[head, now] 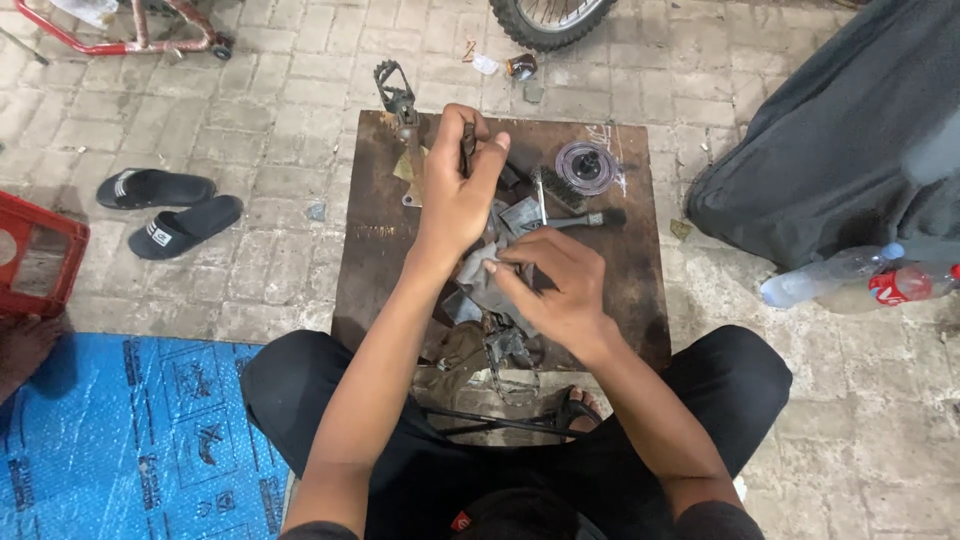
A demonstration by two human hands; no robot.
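Note:
My left hand [458, 185] is raised over a rusty brown metal board [640, 290] and is closed around a small dark metal part [467, 145] that sticks up between the fingers. Just below it, my right hand [550, 285] pinches a dirty grey rag [478, 285]. A pedal crank arm [400, 100] lies at the board's top left, beside my left hand. A wire brush [565, 195] and a round dark ring part [587, 165] lie to the right of it. A bicycle chain [510, 365] hangs near my knees.
Brick paving surrounds the board. Two black slippers [170, 208] lie at left, a red crate [35, 255] at the left edge, a blue sheet [110, 430] at bottom left. A wheel [548, 20] stands at top, dark cloth [840, 140] and plastic bottles [850, 280] at right.

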